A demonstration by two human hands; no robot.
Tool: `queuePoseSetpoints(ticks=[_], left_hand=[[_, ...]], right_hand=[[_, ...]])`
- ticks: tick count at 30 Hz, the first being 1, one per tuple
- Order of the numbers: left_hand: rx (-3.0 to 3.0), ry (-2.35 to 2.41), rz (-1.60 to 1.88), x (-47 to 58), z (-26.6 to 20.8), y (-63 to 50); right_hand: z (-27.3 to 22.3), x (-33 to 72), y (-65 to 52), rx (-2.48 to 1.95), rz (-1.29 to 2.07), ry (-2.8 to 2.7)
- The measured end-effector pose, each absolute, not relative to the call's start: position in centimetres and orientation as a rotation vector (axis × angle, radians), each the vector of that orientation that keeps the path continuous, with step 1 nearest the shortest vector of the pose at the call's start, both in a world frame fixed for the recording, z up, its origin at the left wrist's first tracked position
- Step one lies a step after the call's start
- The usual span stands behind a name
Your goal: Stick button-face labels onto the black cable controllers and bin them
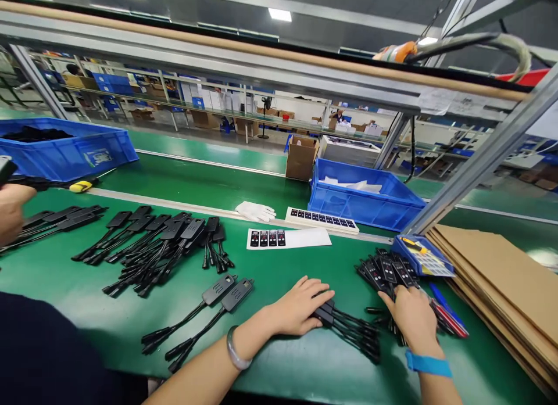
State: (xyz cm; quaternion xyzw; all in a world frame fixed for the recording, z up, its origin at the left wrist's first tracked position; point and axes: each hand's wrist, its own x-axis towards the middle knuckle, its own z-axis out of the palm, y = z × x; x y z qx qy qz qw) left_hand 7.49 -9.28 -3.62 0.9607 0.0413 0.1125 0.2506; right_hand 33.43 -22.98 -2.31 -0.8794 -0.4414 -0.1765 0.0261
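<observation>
The left hand (303,306) spreads over black rectangular plastic cabled units (325,315) on the green worktop (296,367), seemingly keeping them aligned, while the right hand (412,315), grip indiscernible, overlies label-faced black cabled units (387,270) at right.

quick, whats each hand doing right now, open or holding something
Left hand: fingers over a bunch of black controllers; grip cannot be told.
Right hand: at a pile of black controllers; grip cannot be told.

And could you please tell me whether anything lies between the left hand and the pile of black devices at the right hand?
Yes: black cables from the devices under the left hand fan into the gap before the pile; nothing taller visibly stands there.
</observation>
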Motion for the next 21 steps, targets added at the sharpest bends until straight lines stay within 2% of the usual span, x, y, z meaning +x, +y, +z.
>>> queuePoseSetpoints(ticks=[5, 13, 21], left_hand=[[2.631, 0.114, 0.303, 7.5, -4.0, -9.2], [2.766, 0.174, 0.422, 7.7, -4.2, -9.4], [2.77, 0.331, 0.668, 8.6, -5.7, -9.0]], right_hand=[[-2.3, 33.5, -22.5, -2.554, -0.42, -1.49], [-2.5, 27.8, -22.0, -2.26, -0.322, -1.68], [-3.1, 27.1, -22.0, -2.276, -0.397, -1.661]])
